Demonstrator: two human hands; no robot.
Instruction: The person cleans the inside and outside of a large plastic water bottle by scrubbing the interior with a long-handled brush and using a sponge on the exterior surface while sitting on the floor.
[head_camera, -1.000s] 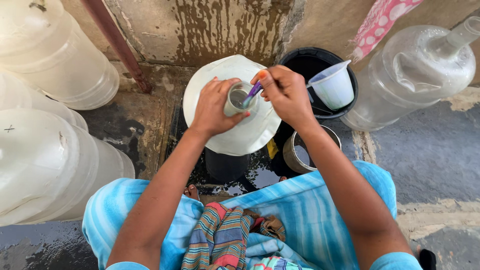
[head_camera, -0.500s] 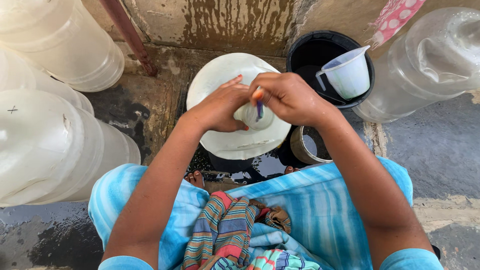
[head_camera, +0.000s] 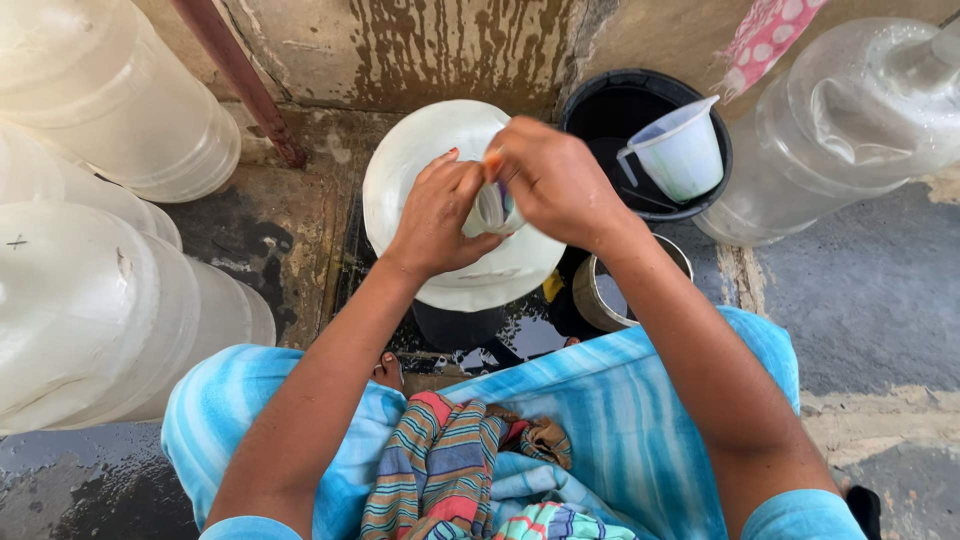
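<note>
My left hand (head_camera: 437, 218) grips the neck of the big translucent plastic water jug (head_camera: 440, 150) to steady it, while my right hand (head_camera: 555, 185) pinches a small purple-handled brush (head_camera: 497, 205) at its mouth.

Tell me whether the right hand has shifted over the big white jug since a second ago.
Yes. The right hand has moved left across the white jug, away from the black bucket, covering the jug's neck beside the left hand.

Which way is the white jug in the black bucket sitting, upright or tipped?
Tipped. The white jug leans inside the black bucket, its mouth facing up-left toward the camera and its handle at the lower left. Whether it holds water: cannot tell.
</note>
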